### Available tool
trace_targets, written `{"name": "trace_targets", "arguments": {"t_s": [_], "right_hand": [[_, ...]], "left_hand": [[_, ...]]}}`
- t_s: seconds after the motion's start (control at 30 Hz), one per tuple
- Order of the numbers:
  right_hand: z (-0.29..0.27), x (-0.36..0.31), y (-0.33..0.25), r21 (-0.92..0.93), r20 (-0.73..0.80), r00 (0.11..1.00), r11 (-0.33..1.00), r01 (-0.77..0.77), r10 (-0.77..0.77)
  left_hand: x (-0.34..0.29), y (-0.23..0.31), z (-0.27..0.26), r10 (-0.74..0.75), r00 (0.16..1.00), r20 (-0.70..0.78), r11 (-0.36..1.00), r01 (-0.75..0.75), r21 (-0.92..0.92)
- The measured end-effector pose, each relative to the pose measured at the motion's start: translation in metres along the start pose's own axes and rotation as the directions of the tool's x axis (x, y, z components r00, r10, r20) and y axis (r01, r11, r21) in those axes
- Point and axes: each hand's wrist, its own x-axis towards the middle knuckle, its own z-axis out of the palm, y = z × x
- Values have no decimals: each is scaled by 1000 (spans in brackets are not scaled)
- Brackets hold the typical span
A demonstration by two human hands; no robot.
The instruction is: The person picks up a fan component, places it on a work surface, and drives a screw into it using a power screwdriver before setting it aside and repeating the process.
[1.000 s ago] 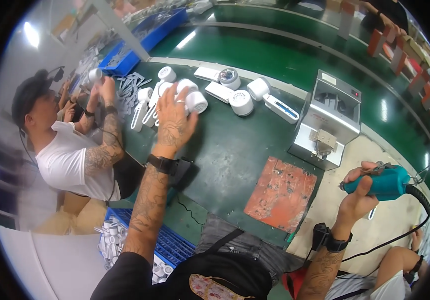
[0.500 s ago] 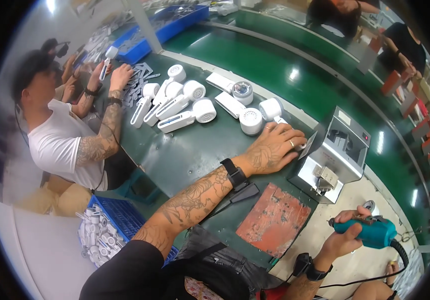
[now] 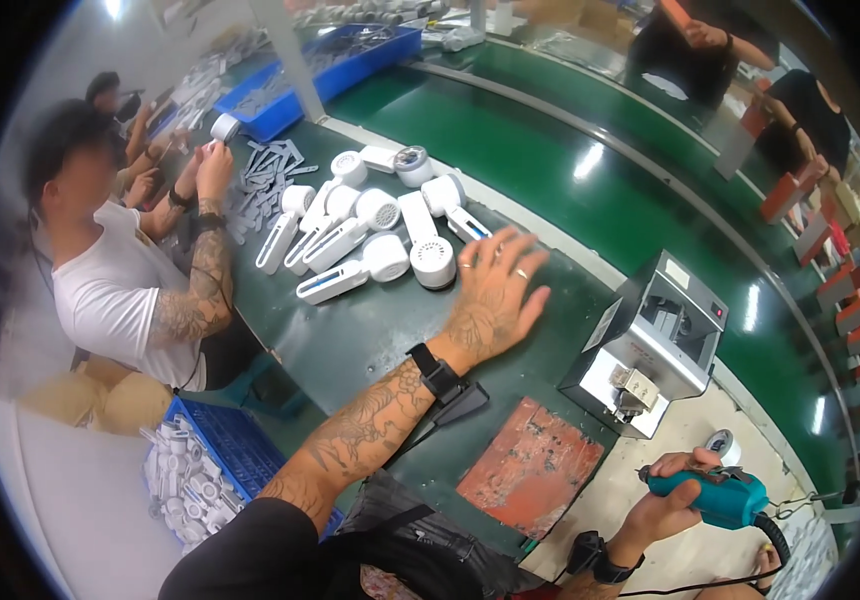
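Note:
My left hand (image 3: 495, 300) is over the green bench top with its fingers spread. The fingertips are close to the handle of a white hand-held unit (image 3: 444, 194) with a round head; whether they touch it I cannot tell. Just left of the hand, another such unit (image 3: 433, 258) lies with its perforated face up. Several more white units (image 3: 355, 222) lie in a cluster further left. At the lower right, my right hand (image 3: 662, 505) is wrapped round a teal electric screwdriver (image 3: 715, 497), its tip toward the left and its black cord trailing behind.
A metal box-shaped machine (image 3: 650, 340) stands at the bench's right end, near a worn red mat (image 3: 530, 467). A green conveyor (image 3: 530, 130) runs behind. At left sits a co-worker (image 3: 120, 270) beside grey parts (image 3: 268, 180). A blue crate (image 3: 225, 445) holds white parts below.
My left hand has moved left, away from the machine, and its fingers have spread. The nearest white units have shifted left toward the cluster. My right hand keeps hold of the electric screwdriver.

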Motion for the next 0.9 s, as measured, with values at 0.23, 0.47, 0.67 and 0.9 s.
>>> {"name": "trace_targets", "arguments": {"t_s": [0.23, 0.47, 0.67, 0.9], "right_hand": [[4, -8, -1, 21, 11, 1000, 1000, 0, 0], [3, -9, 1, 10, -2, 1000, 1000, -10, 10], [5, -11, 4, 23, -3, 1000, 1000, -19, 19], [6, -12, 4, 15, -8, 1000, 1000, -8, 8]], "left_hand": [[-27, 22, 24, 52, 946, 321, 923, 78, -378], [-22, 21, 14, -4, 933, 360, 865, 184, -467], [-24, 21, 11, -6, 922, 387, 842, 213, -495], [-26, 20, 18, 33, 931, 364, 866, 155, -475]]}}
